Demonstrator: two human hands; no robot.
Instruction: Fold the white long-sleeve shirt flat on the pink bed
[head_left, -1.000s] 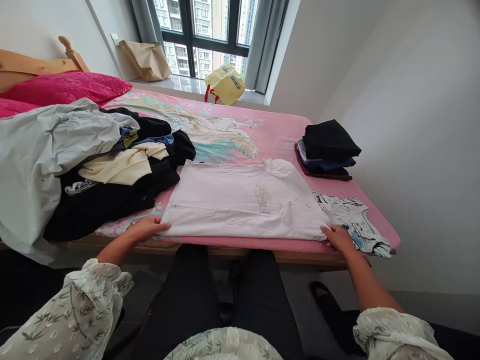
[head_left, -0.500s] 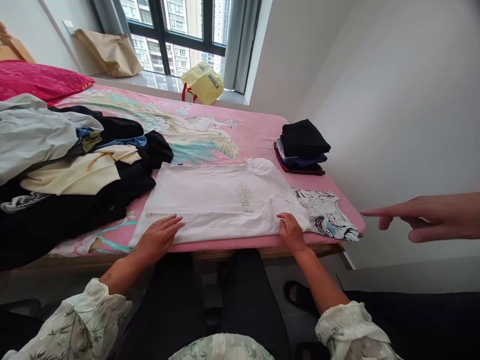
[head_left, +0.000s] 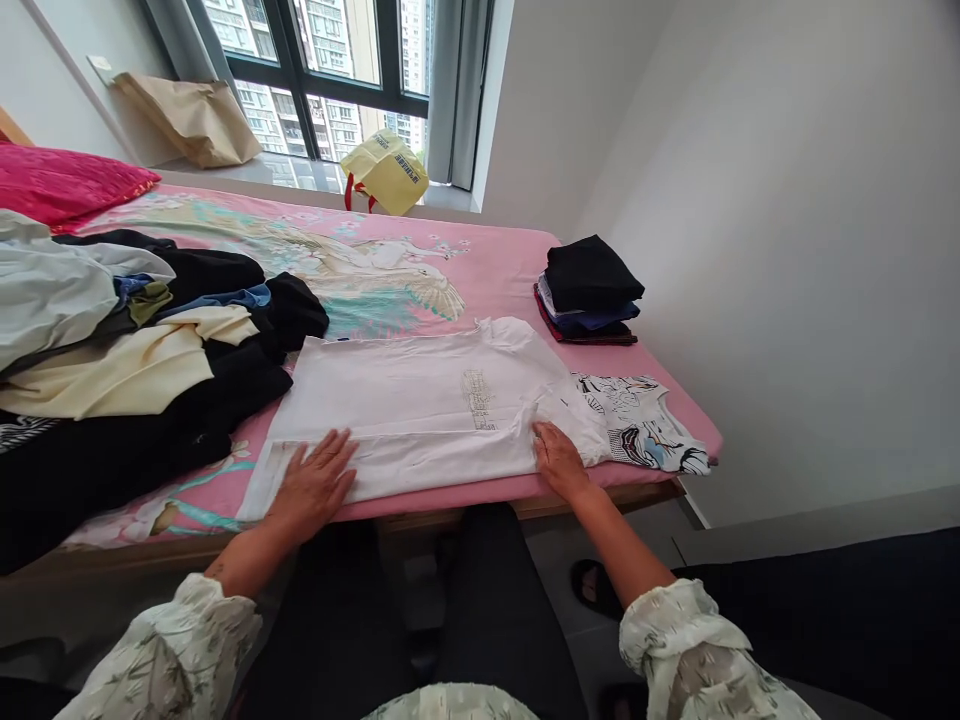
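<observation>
A white T-shirt (head_left: pixel 420 400) with a small print lies spread on the pink bed sheet (head_left: pixel 495 275), its near edge folded over. My left hand (head_left: pixel 313 482) rests flat on that folded edge at the left, fingers spread. My right hand (head_left: pixel 559 460) lies flat on the shirt's right end, fingers together and stretched out. Neither hand grips anything. A patterned white garment (head_left: pixel 645 425) lies just right of the shirt, at the bed's corner.
A heap of unfolded clothes (head_left: pixel 127 360) covers the left of the bed. A stack of folded dark clothes (head_left: pixel 589 290) sits at the far right. A yellow bag (head_left: pixel 384 170) and a brown paper bag (head_left: pixel 191 120) stand on the window sill. A pink pillow (head_left: pixel 64 185) is far left.
Both hands slid inward from the shirt's ends onto the folded edge. Another person's pointing hand, seen at the right half a second ago, is gone. The camera turned right.
</observation>
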